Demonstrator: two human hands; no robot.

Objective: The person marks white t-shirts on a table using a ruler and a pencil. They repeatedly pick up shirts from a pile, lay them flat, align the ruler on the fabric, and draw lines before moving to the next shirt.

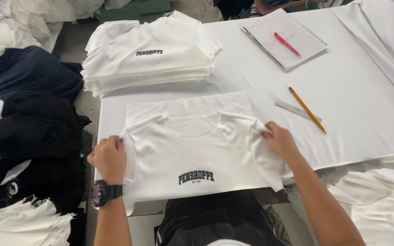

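Note:
A white t-shirt [197,150] with dark printed lettering on its chest lies flat at the near edge of a white table [352,109]. My left hand [109,157], a black watch on its wrist, pinches the shirt's left sleeve. My right hand [280,142] pinches the right sleeve edge. A folded white piece [188,105] lies under the shirt's collar end.
A stack of folded white printed shirts [149,54] sits at the table's far left. A spiral notebook [284,38] with a pink pen [287,44], a yellow pencil [307,110] and a short ruler [297,110] lie at the right. Dark and white garment piles [28,118] fill the left side.

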